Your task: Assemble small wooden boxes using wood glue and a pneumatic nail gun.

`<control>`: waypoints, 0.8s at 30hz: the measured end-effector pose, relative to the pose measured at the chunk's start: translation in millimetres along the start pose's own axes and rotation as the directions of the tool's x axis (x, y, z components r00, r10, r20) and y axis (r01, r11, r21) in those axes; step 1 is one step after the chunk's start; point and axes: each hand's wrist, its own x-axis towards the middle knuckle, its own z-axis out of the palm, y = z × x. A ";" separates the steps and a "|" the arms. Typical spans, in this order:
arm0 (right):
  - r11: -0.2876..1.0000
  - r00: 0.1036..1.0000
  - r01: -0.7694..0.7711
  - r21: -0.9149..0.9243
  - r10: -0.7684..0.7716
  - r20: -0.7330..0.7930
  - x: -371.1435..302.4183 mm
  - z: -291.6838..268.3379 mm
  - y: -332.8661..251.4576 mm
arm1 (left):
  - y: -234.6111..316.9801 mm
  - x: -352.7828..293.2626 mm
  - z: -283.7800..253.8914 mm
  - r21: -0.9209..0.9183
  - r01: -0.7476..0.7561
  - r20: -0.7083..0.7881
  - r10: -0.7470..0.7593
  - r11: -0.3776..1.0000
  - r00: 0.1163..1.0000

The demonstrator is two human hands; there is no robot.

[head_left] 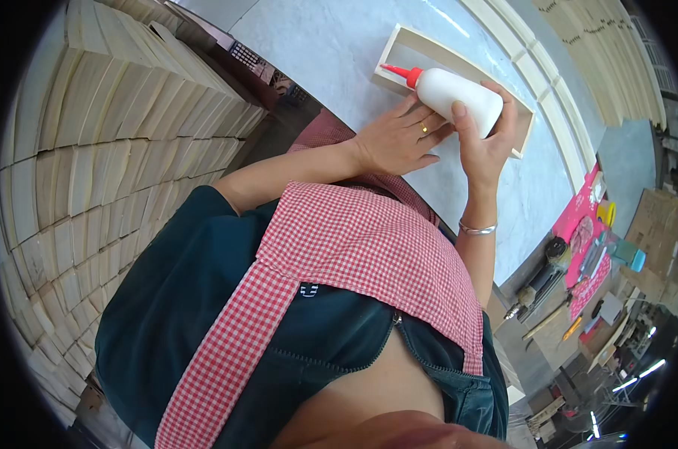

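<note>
My right hand is wrapped round a white glue bottle with a red nozzle, held tilted so that the tip points left. Beneath the bottle lies a shallow rectangular frame of pale wood on the table, and the red tip is over its left end. My left hand, with a gold ring on one finger, has its fingers stretched out along the near side of the frame, just under the bottle. Part of the frame's near side is hidden by my hands and the bottle.
Tall stacks of wooden boards stand on the left. More pale strips lie along the right of the marbled tabletop. Beyond its right edge are a pink cloth, a yellow-handled tool and cardboard.
</note>
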 end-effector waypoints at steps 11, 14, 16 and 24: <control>0.998 0.999 -0.037 -0.060 0.035 -0.028 20.0 11.4 1.1 | -1.0 1.6 -1.4 -0.035 -0.009 -0.029 0.008 0.999 1.000; 0.995 0.996 -0.018 -0.094 0.010 -0.083 29.1 16.5 2.4 | -0.7 3.4 -3.6 -0.061 0.002 -0.019 -0.003 0.998 1.000; 0.994 0.995 -0.013 -0.105 0.002 -0.099 35.9 20.2 5.9 | -0.7 3.6 -3.5 -0.062 0.003 -0.021 -0.005 0.998 1.000; 0.988 0.978 -0.006 -0.157 -0.027 -0.205 52.8 25.9 10.2 | -0.9 1.7 0.9 -0.105 0.032 0.021 -0.030 0.994 0.999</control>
